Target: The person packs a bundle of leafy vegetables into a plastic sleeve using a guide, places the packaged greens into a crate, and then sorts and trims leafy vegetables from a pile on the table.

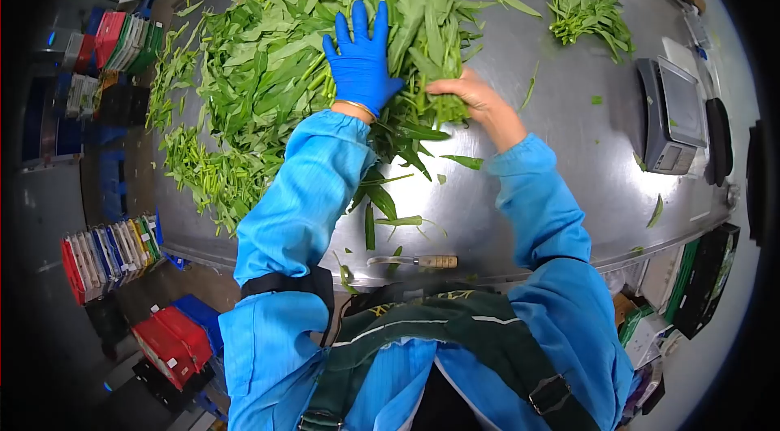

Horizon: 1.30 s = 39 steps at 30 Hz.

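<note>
The pile of greens [276,49] runs out past the top edge, and its leaves hide the worktop [569,106] beneath them as well as whatever lies under the palm of the left hand [359,65]. Most fingers of the right hand [475,96] are out of sight behind the stems [445,110], so their exact hold cannot be told. The display of the scale [673,118] is too small to read, crates [114,256] at the left blur toward the dark rim, and the bottom edge cuts off the apron [455,317].
</note>
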Each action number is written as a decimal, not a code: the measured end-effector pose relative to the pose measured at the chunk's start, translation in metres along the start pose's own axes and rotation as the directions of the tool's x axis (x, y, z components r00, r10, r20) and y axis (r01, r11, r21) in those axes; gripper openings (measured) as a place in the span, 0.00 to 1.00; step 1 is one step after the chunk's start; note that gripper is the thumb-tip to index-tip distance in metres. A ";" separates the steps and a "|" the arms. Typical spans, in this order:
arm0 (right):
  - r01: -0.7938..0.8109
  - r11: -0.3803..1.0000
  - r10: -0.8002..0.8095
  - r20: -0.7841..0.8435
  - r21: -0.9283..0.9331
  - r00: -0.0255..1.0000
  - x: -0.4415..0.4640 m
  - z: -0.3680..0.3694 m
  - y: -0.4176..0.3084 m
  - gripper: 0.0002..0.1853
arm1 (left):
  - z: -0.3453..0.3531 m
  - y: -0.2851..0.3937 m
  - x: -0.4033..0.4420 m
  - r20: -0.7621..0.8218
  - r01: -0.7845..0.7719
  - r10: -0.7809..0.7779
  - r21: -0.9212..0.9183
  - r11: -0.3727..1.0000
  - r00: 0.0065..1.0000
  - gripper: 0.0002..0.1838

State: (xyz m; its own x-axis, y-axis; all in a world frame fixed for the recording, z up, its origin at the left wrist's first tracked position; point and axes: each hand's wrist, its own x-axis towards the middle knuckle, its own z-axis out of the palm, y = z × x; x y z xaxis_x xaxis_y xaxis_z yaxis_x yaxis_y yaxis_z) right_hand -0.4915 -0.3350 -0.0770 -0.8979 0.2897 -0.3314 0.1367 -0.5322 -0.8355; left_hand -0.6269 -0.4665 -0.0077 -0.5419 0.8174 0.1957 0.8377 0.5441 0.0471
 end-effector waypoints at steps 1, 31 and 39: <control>0.017 1.000 -0.017 0.030 0.006 0.999 -0.005 -0.009 -0.009 0.28 | 0.002 -0.004 0.001 -0.030 0.002 -0.003 -0.006 1.000 1.000 0.66; 0.044 0.973 0.000 -0.190 0.226 0.982 0.018 0.015 0.026 0.28 | 0.028 0.008 0.001 -0.205 0.163 -0.168 -0.043 0.986 0.964 0.48; 0.117 0.985 -0.143 -0.213 -0.129 0.967 0.022 0.005 0.026 0.28 | 0.036 0.008 0.002 -0.278 0.172 -0.177 -0.043 0.984 0.944 0.40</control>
State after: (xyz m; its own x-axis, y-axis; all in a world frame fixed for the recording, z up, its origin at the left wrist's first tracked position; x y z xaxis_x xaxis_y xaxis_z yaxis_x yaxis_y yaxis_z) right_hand -0.5100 -0.3463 -0.1041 -0.7983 0.5254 -0.2945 0.0835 -0.3878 -0.9180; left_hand -0.6234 -0.4537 -0.0419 -0.6412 0.6225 0.4488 0.7340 0.6680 0.1222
